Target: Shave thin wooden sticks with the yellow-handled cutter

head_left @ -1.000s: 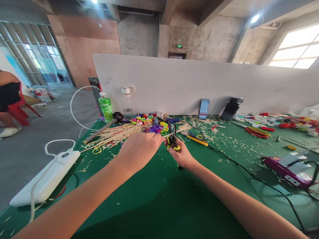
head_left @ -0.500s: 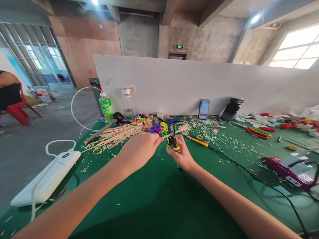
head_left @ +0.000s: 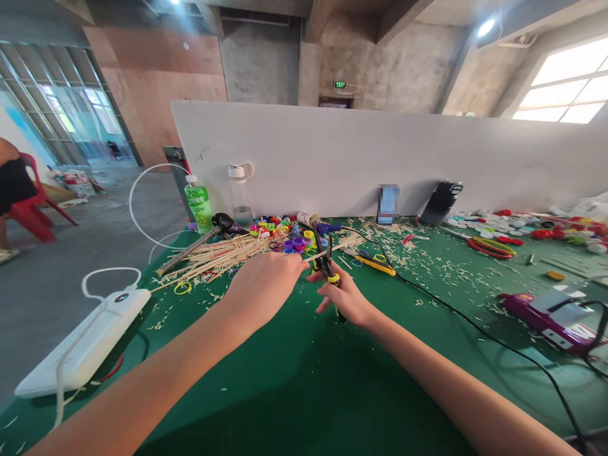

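Evidently the left hand (head_left: 270, 278) pinches a thin stick (head_left: 313, 256) in its closed fingers, while the right hand (head_left: 350, 297) grips the pliers (head_left: 327, 263), some fingers loose off the handles; the stick lies at the spread jaws, above the green counter (head_left: 285, 386), near the heap of sticks (head_left: 221, 258); the step in hand seems to be lining stick and blades up, and the next move calls for a steady left hold and an even squeeze; the green bottle (head_left: 198, 206) bears a label and the far wall a lit green sign (head_left: 340, 84), both too small to read surely.
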A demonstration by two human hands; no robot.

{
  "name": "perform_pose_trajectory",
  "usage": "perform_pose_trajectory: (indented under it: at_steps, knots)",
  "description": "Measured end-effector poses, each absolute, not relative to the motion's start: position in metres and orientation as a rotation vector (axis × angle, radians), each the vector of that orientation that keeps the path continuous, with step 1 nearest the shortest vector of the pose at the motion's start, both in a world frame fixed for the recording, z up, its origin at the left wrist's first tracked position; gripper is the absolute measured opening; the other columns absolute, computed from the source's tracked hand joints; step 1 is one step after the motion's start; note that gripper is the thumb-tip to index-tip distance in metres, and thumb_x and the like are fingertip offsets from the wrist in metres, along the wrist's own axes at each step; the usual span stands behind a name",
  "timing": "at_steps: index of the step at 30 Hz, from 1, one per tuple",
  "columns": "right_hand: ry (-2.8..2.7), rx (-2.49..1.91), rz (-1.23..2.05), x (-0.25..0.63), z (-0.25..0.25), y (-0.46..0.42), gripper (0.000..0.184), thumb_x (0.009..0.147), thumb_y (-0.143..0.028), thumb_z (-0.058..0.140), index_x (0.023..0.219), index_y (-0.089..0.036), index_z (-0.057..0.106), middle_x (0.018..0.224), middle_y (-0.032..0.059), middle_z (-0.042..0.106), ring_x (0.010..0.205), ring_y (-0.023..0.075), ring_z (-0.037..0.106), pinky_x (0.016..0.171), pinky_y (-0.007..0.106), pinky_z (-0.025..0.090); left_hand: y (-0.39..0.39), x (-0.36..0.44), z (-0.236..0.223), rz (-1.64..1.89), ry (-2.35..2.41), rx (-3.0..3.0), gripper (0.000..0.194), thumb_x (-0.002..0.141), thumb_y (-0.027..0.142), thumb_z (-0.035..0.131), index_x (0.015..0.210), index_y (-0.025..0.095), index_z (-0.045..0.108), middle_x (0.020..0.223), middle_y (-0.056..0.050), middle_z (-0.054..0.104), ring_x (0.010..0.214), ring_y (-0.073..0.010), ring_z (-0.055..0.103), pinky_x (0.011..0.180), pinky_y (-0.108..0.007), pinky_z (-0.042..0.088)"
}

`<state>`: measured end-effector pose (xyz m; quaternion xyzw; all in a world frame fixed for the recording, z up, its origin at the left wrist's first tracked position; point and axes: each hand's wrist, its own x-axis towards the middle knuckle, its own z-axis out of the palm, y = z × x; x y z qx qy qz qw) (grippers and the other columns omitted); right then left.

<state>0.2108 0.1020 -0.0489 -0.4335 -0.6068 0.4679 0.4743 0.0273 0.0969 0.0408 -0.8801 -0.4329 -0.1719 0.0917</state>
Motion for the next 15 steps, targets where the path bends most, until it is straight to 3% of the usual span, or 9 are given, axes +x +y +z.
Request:
perform_pose_trajectory:
  at_steps: [3,7,9,12,15]
  knots:
    - [-1.505,-1.077,1.094,0.2108,-0.0491,0.1032,0.038,0.066,-0.021,0.049,0.104,-0.022,0.049,0.093,0.0017,0.052,0.071,0.0146,0.052,0.052,0.031,0.053,0.0973,0.0244,0.0401,-0.456,-1.222,-2.568,0.030,0.095,0.028,0.041,0.075,0.017,0.061,0.060,-0.002,0.062,0.052,-0.0156,0.055,0.048,-0.028,0.022]
    - [-1.644,-1.141,0.842,0.2129,-0.0500,0.1059,0.016,0.067,-0.017,0.048,0.083,-0.020,0.048,0.075,-0.0018,0.048,0.063,0.0117,0.044,0.055,0.026,0.042,0.0963,0.0213,0.0388,-0.386,-1.054,-2.528,0.019,0.087,0.010,0.046,0.091,0.017,0.064,0.074,-0.003,0.067,0.061,-0.0173,0.061,0.048,-0.029,0.024]
    - [-1.678,-1.159,0.691,0.2137,-0.0501,0.1072,0.011,0.067,-0.018,0.050,0.078,-0.021,0.046,0.071,-0.0016,0.045,0.067,0.0140,0.043,0.059,0.027,0.040,0.0966,0.0211,0.0375,-0.399,-1.053,-2.525,0.019,0.090,0.014,0.045,0.088,0.017,0.063,0.072,-0.003,0.067,0.059,-0.0179,0.061,0.047,-0.029,0.025]
    - [-1.688,-1.167,0.545,0.2142,-0.0507,0.1086,0.018,0.067,-0.021,0.052,0.084,-0.020,0.053,0.084,0.0027,0.048,0.082,0.0197,0.044,0.072,0.033,0.041,0.0977,0.0219,0.0364,-0.428,-1.064,-2.531,0.029,0.095,0.023,0.040,0.078,0.016,0.062,0.064,-0.004,0.064,0.054,-0.0181,0.060,0.047,-0.029,0.025]
    - [-1.674,-1.138,0.620,0.2151,-0.0526,0.1099,0.032,0.066,-0.024,0.056,0.098,-0.021,0.057,0.100,0.0052,0.050,0.096,0.0229,0.044,0.083,0.037,0.039,0.0981,0.0225,0.0379,-0.417,-1.075,-2.537,0.031,0.096,0.024,0.039,0.075,0.016,0.060,0.062,-0.004,0.063,0.053,-0.0186,0.059,0.046,-0.028,0.026]
